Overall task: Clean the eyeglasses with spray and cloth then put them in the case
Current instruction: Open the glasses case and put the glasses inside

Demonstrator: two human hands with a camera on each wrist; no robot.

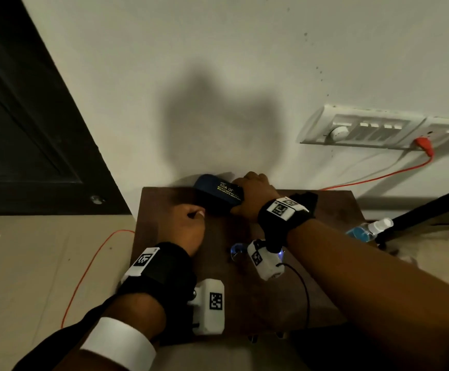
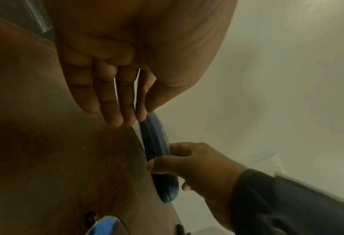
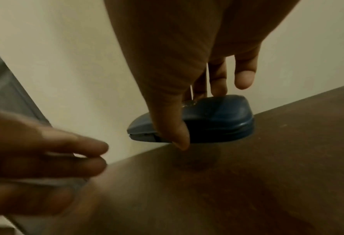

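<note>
**Right hand grips the closed case at the table's far edge**

From the head view, your left hand (image 1: 191, 226) sits nearest, just short of the blue case (image 1: 219, 192) on the brown table (image 1: 325, 210); your right hand (image 1: 252, 194) wraps its right end. A spray bottle (image 1: 370, 228) lies far right.

Left wrist view: your fingers (image 2: 114, 108) are straight and together, holding nothing.

Right wrist view: thumb (image 3: 173, 127) in front, fingers behind, clasping the shut case (image 3: 217, 120)
</note>
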